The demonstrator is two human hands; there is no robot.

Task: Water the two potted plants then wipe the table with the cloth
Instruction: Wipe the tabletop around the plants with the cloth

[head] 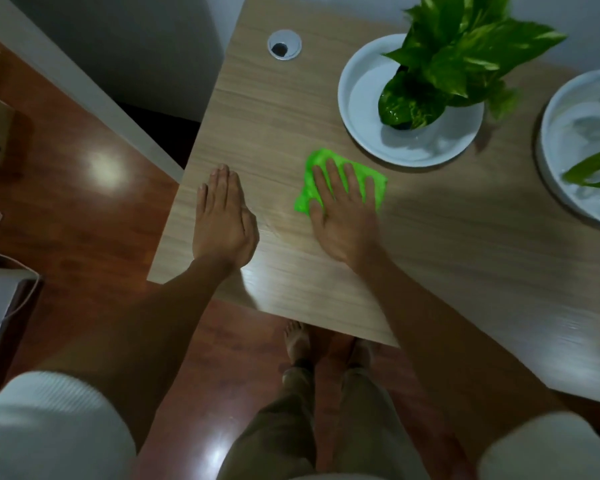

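Both hands lie flat on the wooden table (291,109), palms down. Near the table's left edge, the left hand (222,216) rests on bare wood with its fingers straight and pressed together, holding nothing. Beside it, further in from the edge, the right hand (343,213) has its fingers spread and presses on a bright green cloth (314,164), which lies crumpled under the fingers and shows around them. Just beyond the cloth, toward the far edge, a leafy plant (458,60) stands in a white dish (361,133). A second white dish (561,188) sits at the right edge of the view, with one green leaf (593,173) over it. A round cable hole (284,44) is set near the table's far left corner.
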